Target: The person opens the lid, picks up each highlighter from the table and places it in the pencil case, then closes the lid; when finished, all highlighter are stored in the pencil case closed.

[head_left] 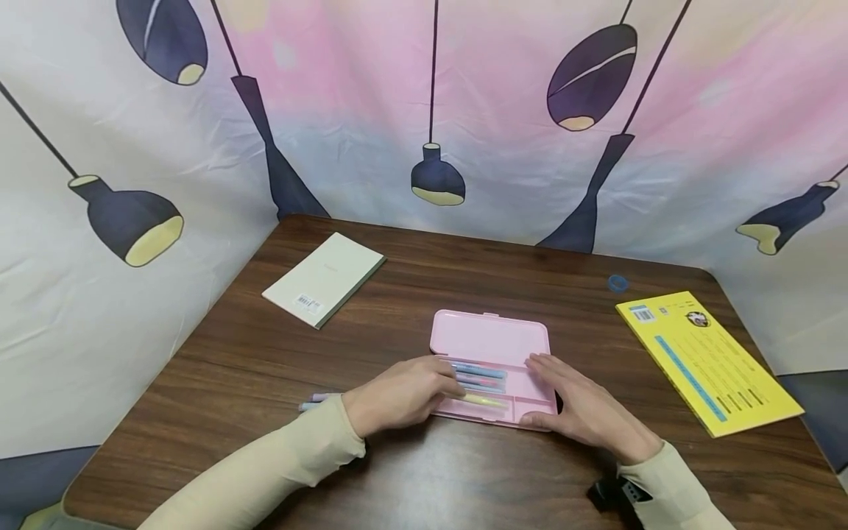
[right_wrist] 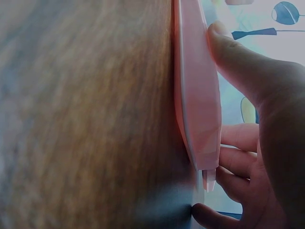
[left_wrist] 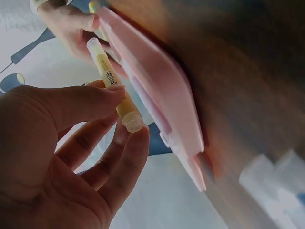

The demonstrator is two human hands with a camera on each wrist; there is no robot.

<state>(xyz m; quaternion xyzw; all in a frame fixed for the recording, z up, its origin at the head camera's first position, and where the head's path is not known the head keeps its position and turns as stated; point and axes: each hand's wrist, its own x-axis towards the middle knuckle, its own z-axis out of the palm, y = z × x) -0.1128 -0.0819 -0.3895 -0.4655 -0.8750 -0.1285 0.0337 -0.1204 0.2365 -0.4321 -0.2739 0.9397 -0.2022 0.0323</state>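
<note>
Nearest the wearer, the bare tabletop [head_left: 430,471] lies in front of a pink pencil case [head_left: 493,335], which stands open at the middle, its lid laid back on the far side. The left hand [head_left: 414,390] pinches a yellow marker [head_left: 485,402] between thumb and fingers, over the near compartment; whether the marker touches the floor of that compartment cannot be told. Two pens [head_left: 324,397] lie on the tabletop just beside the left forearm. The right hand [head_left: 589,408] is loosely extended about the case's right end, thumb at the near corner, fingertips toward the hinge. Good handling here probably calls for keeping the marker parallel to the divider, holding it lightly near one end so the fingers clear the wall, and steadying the case without tipping it. Beyond the divider, several blue and pink pens [head_left: 480,372] lie side by side in the larger compartment. Farther off are a yellow book [head_left: 709,364] at right, a pale notebook [head_left: 327,276] at left and a blue ring [head_left: 618,283], backed by a lamp-patterned cloth [head_left: 371,96].
</note>
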